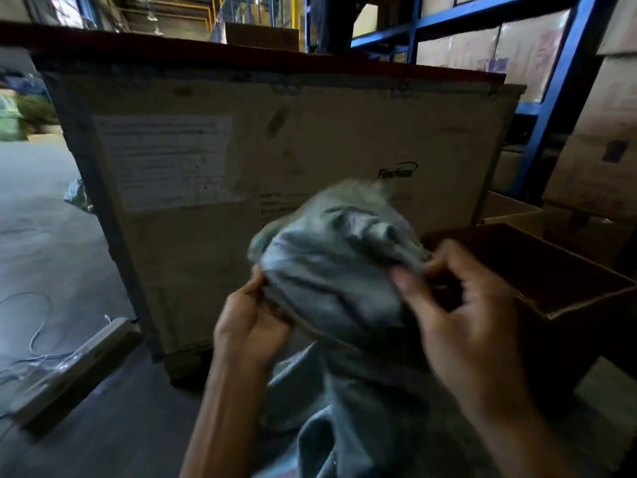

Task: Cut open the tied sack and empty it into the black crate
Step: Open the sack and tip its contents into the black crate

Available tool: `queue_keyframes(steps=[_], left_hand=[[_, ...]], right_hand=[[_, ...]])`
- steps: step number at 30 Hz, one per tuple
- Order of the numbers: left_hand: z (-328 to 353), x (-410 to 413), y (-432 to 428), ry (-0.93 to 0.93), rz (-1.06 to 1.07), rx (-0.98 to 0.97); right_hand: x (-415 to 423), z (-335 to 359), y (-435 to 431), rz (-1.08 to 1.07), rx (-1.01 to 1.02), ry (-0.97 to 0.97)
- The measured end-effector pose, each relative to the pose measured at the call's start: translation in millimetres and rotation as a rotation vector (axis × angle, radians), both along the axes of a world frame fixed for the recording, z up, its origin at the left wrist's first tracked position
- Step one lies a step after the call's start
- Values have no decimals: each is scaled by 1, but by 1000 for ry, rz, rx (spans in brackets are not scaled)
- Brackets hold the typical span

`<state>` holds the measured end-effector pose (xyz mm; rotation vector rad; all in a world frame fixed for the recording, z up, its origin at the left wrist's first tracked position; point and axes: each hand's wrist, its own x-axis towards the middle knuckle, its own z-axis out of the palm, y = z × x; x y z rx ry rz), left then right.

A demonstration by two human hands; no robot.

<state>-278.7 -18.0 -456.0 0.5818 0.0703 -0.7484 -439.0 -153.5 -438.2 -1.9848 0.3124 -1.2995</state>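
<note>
A: Sack (331, 277) sits low in the middle, grey-green and bunched at the top, held up in front of a big wooden crate (275, 160). What lies furthest left?

B: Pale cables (31, 339) on the concrete floor, then a flat light board (76, 367) leaning by the crate's corner.

A: And the hands?

B: The left hand (251, 329) pinches the sack's left edge, fingers curled closed on the fabric. The right hand (462, 315) grips the gathered top between thumb and fingertips, blurred.

A: Further right?

B: 1 open brown cardboard box (558, 281) just beside the right hand, then blue racking (558, 98) stacked with cartons.
</note>
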Motion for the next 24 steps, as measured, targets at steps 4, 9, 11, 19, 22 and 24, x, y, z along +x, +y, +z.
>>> queue_keyframes(steps=[4,9,11,19,22,24], left_hand=[[-6,14,10,-19,-23,-22],[-12,-15,-10,-225,-64,-66],[-11,-16,-11,-401,-33,73],[-12,5,0,-526,177,287],[-14,11,10,-334,110,16],[-16,9,11,-318,67,-112]], right_hand=[[-20,-18,-24,53,345,-43],[7,-33,-58,479,969,163],[19,-32,-68,516,877,240],[51,5,-101,371,570,201],[44,-2,-93,339,604,253],[34,-14,-83,197,418,238]])
